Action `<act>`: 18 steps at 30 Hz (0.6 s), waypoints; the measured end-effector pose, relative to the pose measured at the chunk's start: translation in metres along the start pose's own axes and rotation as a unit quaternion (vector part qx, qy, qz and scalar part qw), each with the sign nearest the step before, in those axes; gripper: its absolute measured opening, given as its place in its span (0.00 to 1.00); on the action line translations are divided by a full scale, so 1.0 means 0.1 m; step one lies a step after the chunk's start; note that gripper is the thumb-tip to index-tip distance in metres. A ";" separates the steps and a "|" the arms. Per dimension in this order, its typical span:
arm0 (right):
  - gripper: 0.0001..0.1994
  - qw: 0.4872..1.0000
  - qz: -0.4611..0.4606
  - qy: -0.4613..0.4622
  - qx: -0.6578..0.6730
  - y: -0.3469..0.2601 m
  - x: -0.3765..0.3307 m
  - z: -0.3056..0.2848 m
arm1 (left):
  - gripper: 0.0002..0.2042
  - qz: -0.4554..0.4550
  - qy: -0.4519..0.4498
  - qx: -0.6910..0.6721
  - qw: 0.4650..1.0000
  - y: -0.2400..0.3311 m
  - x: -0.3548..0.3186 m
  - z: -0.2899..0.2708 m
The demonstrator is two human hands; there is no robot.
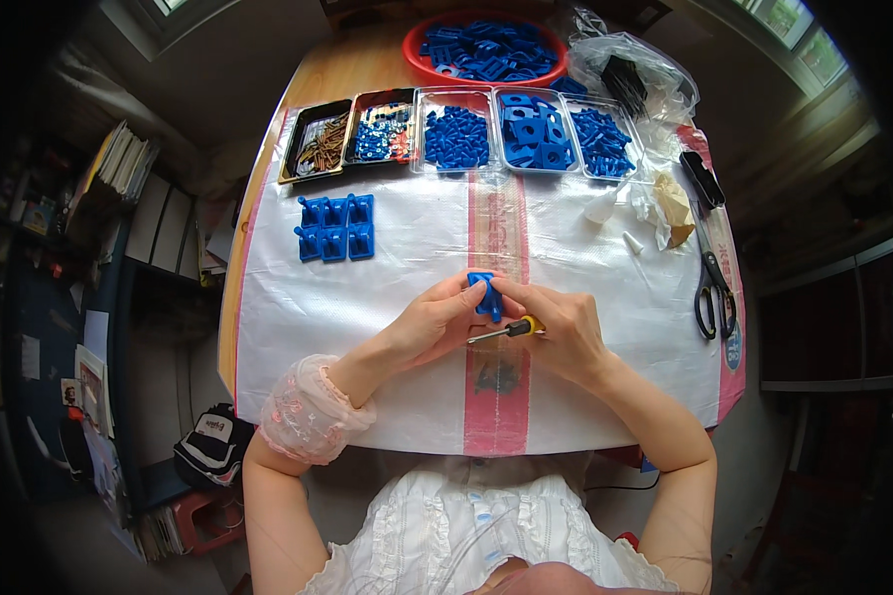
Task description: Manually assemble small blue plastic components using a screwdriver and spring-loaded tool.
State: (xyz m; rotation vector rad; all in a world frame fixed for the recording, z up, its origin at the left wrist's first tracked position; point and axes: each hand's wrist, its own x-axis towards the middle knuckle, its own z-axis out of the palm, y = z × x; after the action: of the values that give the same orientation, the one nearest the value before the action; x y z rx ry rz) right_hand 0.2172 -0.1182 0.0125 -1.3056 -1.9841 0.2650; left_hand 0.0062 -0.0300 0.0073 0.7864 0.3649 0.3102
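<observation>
while between hands (437, 315), blue piece (488, 300)

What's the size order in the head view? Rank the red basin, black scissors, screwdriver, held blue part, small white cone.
Largest to smallest:
Red basin
Black scissors
Screwdriver and held blue part: both partly covered, too close to rank
Small white cone

The blue plate-and-post piece (483, 297) I hold is smooth plastic, my screwdriver shaft (490, 335) shiny metal. My sheeting (387, 288) looks like glossy, creased plastic, the tabletop (329, 74) smooth wood; my top (427, 516) is matt, ruffled cloth.
</observation>
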 end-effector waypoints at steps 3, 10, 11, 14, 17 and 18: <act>0.23 1.000 -0.001 -0.019 -0.016 -0.03 0.01 -0.03 | 0.22 0.000 -0.003 -0.005 1.000 -0.04 0.00 -0.06; 0.13 0.999 0.025 0.018 0.044 0.00 0.02 -0.02 | 0.23 -0.025 0.013 0.026 0.999 -0.03 -0.02 0.05; 0.12 0.998 0.032 0.021 0.053 0.00 0.02 -0.01 | 0.23 -0.031 0.010 0.033 0.999 -0.02 -0.02 0.04; 0.10 0.992 0.075 0.018 0.100 -0.05 0.05 -0.05 | 0.24 -0.032 -0.011 0.052 0.998 -0.05 -0.02 -0.02; 0.11 0.990 0.081 0.016 0.115 -0.04 0.04 -0.04 | 0.24 -0.022 -0.035 0.058 0.997 -0.10 -0.01 -0.08; 0.11 0.987 0.092 0.015 0.133 -0.04 0.03 -0.04 | 0.24 -0.019 -0.044 0.057 0.997 -0.10 0.00 -0.09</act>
State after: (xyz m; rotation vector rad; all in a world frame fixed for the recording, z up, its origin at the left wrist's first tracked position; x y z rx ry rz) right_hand 0.2165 -0.1180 0.0184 -1.3089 -1.7356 0.5747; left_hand 0.0038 -0.0311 -0.0060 0.9003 0.3170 0.2203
